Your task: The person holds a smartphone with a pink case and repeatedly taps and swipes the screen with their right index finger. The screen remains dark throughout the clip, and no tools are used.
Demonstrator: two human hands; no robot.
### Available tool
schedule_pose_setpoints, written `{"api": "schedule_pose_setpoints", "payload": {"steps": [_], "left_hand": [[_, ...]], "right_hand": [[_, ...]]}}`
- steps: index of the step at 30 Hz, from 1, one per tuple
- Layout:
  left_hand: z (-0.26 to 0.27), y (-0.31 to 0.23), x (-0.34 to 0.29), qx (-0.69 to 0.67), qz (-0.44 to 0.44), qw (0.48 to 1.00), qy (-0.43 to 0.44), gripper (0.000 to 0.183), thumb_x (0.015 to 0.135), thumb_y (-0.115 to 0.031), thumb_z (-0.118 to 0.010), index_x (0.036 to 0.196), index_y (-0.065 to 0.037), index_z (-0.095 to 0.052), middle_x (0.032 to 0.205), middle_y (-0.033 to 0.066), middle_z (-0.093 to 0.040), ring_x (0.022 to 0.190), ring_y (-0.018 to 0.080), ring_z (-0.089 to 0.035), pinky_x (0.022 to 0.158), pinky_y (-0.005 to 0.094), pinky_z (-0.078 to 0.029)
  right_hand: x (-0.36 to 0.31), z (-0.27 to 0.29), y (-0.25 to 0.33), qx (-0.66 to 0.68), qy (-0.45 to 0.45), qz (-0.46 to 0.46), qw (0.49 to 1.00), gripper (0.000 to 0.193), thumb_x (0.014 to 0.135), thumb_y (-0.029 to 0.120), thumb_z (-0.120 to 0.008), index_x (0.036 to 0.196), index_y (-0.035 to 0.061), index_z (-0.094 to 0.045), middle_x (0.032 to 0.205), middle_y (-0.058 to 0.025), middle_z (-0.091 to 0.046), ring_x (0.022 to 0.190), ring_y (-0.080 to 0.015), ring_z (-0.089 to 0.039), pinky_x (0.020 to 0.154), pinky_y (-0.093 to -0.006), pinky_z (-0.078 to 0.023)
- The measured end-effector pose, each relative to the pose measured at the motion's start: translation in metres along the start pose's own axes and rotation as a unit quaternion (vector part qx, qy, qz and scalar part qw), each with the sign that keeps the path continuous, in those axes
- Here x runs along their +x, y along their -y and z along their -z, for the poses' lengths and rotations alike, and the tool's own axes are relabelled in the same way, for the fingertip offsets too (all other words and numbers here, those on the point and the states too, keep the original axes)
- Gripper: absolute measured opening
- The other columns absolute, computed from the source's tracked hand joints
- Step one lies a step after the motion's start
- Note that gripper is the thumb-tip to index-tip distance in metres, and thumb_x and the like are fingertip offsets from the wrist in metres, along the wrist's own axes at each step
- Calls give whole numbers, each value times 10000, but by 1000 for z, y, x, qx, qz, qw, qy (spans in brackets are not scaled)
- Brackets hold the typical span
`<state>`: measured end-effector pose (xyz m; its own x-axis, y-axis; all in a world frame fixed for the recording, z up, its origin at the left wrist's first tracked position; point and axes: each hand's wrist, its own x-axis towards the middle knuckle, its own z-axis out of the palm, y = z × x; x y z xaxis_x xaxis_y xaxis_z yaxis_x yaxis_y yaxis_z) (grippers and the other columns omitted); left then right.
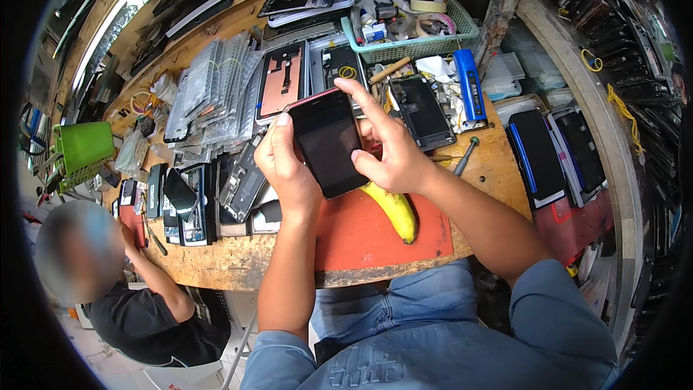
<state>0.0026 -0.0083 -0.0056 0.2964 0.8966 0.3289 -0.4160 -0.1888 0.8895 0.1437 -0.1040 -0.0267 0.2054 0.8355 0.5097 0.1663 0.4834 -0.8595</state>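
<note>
A smartphone with a dark screen is held up over the workbench, tilted slightly. My left hand is closed on its left edge, the thumb along the side. My right hand grips the other side, its index finger at the top right corner and its thumb by the screen's right edge. The right hand's other fingers are partly hidden behind the phone. Below the hands a yellow banana lies on a red mat, its upper end hidden by the phone and right hand.
Opened phones and parts crowd the bench left of the hands, beside stacked bubble-wrap sleeves. A green basket of tape and parts stands behind. A blue tool and screwdriver lie right. Another person sits at left.
</note>
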Motion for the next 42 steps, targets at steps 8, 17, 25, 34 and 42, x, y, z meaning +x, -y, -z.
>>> {"api": "schedule_pose_setpoints", "payload": {"steps": [8,17,25,34,42], "left_hand": [[-8,-2,-1,-4,-15,1000,-4,333,1101,-186,-500,966,40,-704,886,8,-648,784,66,-536,713,243,-444],[-13,-8,-3,-6,-4,1000,-7,337,1099,-189,-504,939,38,-694,885,4,-642,790,59,-529,709,239,-436],[-9,-3,-1,9,-10,1000,-9,328,1099,-178,-507,918,32,-683,853,-13,-599,768,53,-491,687,243,-410],[-14,-7,-3,1,-5,1000,-14,336,1101,-182,-504,904,30,-674,843,-12,-599,761,54,-487,677,246,-409],[-11,-6,-3,9,-6,1000,-13,323,1101,-169,-508,896,24,-667,836,-19,-597,756,48,-480,671,242,-403]], "right_hand": [[1,1,-3,-11,-3,0,1000,986,785,-82,-544,1694,115,-214,764,-22,-618,638,-80,-565,607,-264,-475],[1,1,-8,2,-8,2,1000,901,896,-36,-622,1692,108,-225,786,-25,-630,647,-74,-552,620,-260,-477],[0,1,-8,12,-2,-2,1000,928,862,-40,-591,1698,106,-216,784,-22,-635,664,-74,-545,637,-260,-477],[0,1,-9,23,-8,3,1000,939,844,-39,-586,1697,115,-224,807,-33,-633,691,-85,-556,659,-276,-492],[0,-2,-9,17,-13,-6,1000,861,927,-8,-596,1696,115,-230,773,-5,-597,662,-68,-529,641,-265,-471]]}}
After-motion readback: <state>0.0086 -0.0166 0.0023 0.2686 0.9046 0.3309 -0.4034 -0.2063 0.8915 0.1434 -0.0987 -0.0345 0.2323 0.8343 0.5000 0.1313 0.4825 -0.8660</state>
